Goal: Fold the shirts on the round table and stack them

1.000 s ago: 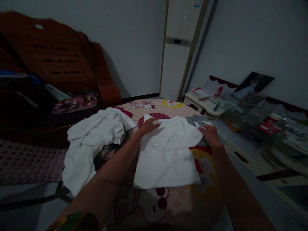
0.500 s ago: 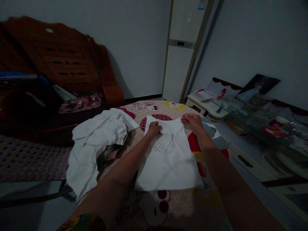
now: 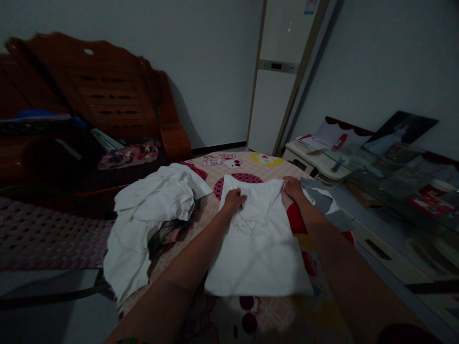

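A white collared shirt (image 3: pixel 260 248) lies folded into a narrow rectangle on a round table covered by a pink cartoon-print cloth (image 3: pixel 265 160). My left hand (image 3: pixel 234 198) pinches the shirt's far left shoulder. On the far right corner of the same shirt my right hand (image 3: pixel 293 188) is closed on the fabric. Both arms reach forward along the shirt's sides.
A heap of crumpled white clothes (image 3: pixel 150 215) lies on the table's left, hanging over the edge. A grey garment (image 3: pixel 324 203) lies to the right of the shirt. A wooden bench (image 3: pixel 89 105) stands at the left. A white floor-standing unit (image 3: pixel 279 81) and a cluttered low shelf (image 3: pixel 376 167) line the right.
The shirt's right side has been folded inward over the body, making it narrower. My right hand moved from the right sleeve to the far right corner. The left hand stayed at the shoulder.
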Demonstrator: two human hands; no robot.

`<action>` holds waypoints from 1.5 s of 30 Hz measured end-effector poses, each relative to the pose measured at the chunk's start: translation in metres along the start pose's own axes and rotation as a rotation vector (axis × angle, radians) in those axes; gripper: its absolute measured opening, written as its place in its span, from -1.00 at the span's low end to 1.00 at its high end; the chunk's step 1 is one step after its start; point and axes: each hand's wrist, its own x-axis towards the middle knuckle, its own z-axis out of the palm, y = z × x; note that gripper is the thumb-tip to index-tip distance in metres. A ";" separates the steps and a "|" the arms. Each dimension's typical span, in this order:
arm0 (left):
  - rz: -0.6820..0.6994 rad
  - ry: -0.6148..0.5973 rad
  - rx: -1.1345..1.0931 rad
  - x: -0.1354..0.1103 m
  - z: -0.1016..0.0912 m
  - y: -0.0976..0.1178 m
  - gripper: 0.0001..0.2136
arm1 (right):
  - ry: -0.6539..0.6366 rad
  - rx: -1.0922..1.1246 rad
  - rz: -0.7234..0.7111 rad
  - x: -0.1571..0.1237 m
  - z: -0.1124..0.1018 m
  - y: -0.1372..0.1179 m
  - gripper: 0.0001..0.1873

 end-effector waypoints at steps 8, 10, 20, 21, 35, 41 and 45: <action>0.007 0.006 0.006 0.000 0.000 -0.006 -0.90 | -0.174 -0.283 -0.071 0.025 0.000 -0.008 -0.62; 0.022 0.002 0.014 0.001 0.000 -0.006 -0.90 | -0.152 -0.326 -0.106 0.028 -0.003 -0.010 -0.68; 0.083 -0.030 -0.172 -0.001 0.000 -0.005 -0.89 | -0.013 -0.291 -0.176 0.028 -0.009 -0.029 -0.75; 0.081 -0.032 -0.192 -0.002 0.000 -0.005 -0.89 | -0.015 -0.266 -0.174 0.027 -0.008 -0.032 -0.75; 0.071 0.013 -0.287 -0.012 -0.001 0.008 -0.76 | -0.079 0.070 -0.023 0.028 0.007 -0.038 -0.74; 0.057 0.146 -0.247 -0.011 -0.002 0.007 -0.89 | -0.063 0.108 -0.049 0.030 0.016 -0.037 -0.77; 0.058 0.202 -0.252 -0.011 -0.003 0.007 -0.84 | -0.067 0.056 -0.094 0.030 0.023 -0.035 -0.76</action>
